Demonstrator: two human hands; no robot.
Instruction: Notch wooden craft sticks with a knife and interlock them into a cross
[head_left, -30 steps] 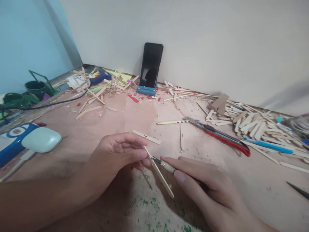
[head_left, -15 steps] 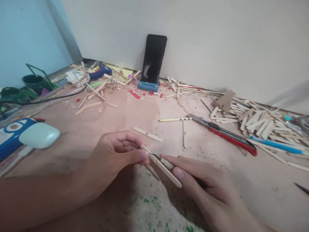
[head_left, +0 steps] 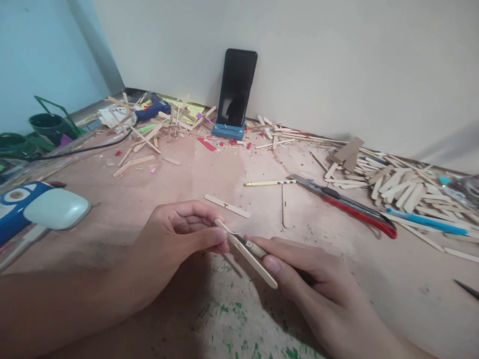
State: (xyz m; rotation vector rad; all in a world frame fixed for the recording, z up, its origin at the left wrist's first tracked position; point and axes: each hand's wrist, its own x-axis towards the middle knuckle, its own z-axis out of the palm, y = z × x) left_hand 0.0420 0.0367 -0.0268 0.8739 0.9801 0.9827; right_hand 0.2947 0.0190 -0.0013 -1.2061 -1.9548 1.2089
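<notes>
My left hand (head_left: 175, 244) pinches one end of a pale wooden craft stick (head_left: 258, 267) between thumb and fingers, just above the tabletop. The stick slants down to the right. My right hand (head_left: 310, 279) grips a small craft knife (head_left: 251, 248) with a cream handle, forefinger stretched along it. Its metal tip rests against the stick close to my left thumb. Both hands hover near the front of the brown work surface (head_left: 392, 279).
A red box cutter (head_left: 348, 207), a yellow dotted pencil (head_left: 267, 183) and loose sticks (head_left: 226, 205) lie beyond the hands. A pile of craft sticks (head_left: 400, 192) sits right, a phone on a blue stand (head_left: 235, 89) at the wall, a blue-white device (head_left: 41, 207) left.
The stick's free end has swung from pointing steeply down to slanting further right. Both hands stay together, and the view has shifted slightly.
</notes>
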